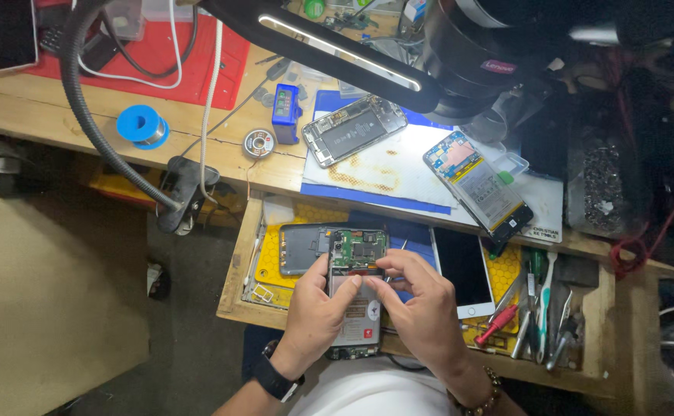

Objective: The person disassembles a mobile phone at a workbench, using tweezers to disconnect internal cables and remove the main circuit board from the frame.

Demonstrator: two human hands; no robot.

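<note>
Cluttered wooden desk carries two opened phones, a solder spool and a blue mat, above an open drawer of tools. Over it, the left hand grips an opened smartphone with bare circuit board, thumb across it, while the right hand pinches at its middle.

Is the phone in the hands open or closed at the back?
Open. The phone shows its green circuit board and battery, and no back cover is on it.

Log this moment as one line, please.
left hand: grips opened phone | right hand: fingertips on its middle | where: above open drawer | nearby: white phone
</note>
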